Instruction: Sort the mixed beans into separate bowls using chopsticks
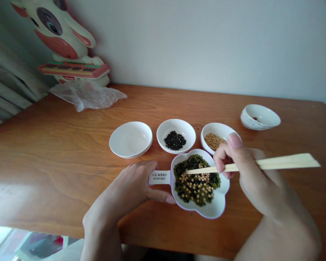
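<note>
My left hand (136,188) is closed around the labelled handle of a white, purple-edged flower-shaped dish (218,206), its thumb by the rim. Green, black and pale yellow beans (197,185) lie mixed in the dish. Pinched in my right hand (250,170) is a pair of wooden chopsticks (285,161), tips down among the beans. Whether a bean sits between the tips is too small to tell. Just beyond the dish stand a white bowl of black beans (175,140) and a white bowl of yellow beans (214,141), the latter partly behind my right hand.
Left of these is a white bowl (130,139) showing only its bare inside. A patterned bowl (260,117) with a few dark reddish bits stands at the back right. A clear plastic bag (89,96) and a cow-shaped toy keyboard (73,69) are on the wooden table (43,159) by the wall.
</note>
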The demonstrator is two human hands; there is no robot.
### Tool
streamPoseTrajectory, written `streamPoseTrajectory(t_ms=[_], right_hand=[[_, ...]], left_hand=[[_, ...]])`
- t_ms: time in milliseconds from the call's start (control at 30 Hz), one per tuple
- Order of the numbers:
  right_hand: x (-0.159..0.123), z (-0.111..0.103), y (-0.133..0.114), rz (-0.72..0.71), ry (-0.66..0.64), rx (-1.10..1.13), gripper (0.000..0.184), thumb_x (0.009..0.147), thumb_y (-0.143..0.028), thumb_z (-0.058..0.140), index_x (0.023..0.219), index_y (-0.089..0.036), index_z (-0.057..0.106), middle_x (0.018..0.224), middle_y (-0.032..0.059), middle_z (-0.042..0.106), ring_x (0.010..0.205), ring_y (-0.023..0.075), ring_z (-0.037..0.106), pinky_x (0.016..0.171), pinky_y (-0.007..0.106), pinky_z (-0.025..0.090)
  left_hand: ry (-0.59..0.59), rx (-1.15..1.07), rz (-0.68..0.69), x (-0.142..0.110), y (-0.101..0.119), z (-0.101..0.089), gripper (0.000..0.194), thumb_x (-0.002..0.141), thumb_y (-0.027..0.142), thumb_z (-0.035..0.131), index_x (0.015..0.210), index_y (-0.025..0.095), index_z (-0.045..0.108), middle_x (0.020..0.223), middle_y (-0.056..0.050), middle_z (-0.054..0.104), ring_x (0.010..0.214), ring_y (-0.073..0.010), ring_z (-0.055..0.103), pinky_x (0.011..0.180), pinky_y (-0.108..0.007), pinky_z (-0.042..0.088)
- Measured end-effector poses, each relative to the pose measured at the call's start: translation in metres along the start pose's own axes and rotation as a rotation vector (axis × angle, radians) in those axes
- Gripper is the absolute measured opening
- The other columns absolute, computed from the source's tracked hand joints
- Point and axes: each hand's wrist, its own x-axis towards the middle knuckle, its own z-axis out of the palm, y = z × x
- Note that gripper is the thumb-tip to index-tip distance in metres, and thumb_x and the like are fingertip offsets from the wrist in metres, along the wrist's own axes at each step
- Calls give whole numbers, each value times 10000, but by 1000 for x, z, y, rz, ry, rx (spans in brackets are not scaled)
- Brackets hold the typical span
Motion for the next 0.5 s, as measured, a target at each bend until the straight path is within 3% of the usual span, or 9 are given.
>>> streamPoseTrajectory(t_ms=[500], right_hand=[[2, -2, 2, -13, -32, 41, 701, 1079, -685, 135, 693, -229, 502, 646, 8, 465, 657, 188, 430, 651, 374, 272]], left_hand=[[-10, -3, -12, -1, 2, 0, 419, 806, 640, 756, 861, 244, 630, 898, -19, 738, 768, -240, 638, 646, -320, 371]])
